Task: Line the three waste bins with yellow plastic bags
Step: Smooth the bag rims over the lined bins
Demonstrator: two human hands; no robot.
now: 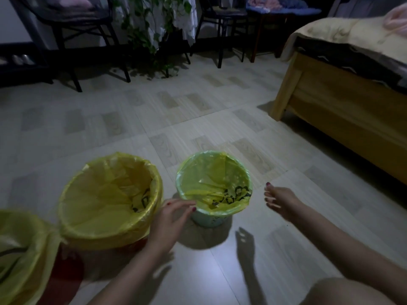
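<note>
Three bins stand on the tiled floor, each with a yellow plastic bag folded over its rim. A small pale green bin [208,220] sits in the middle, its yellow bag [211,179] printed with black marks. A larger red bin [134,246] wrapped in its bag [103,194] stands to its left. A third lined bin [19,256] shows partly at the bottom left corner. My left hand [169,216] hovers with fingers spread beside the green bin's near rim, holding nothing. My right hand [280,201] is open, a little right of that bin and apart from it.
A wooden bed [334,102] with a pale cover fills the right side. Dark chairs [72,29] and a trailing plant [152,25] line the back wall. My knee [343,292] shows at the bottom right. Tiled floor [154,111] stretches beyond the bins.
</note>
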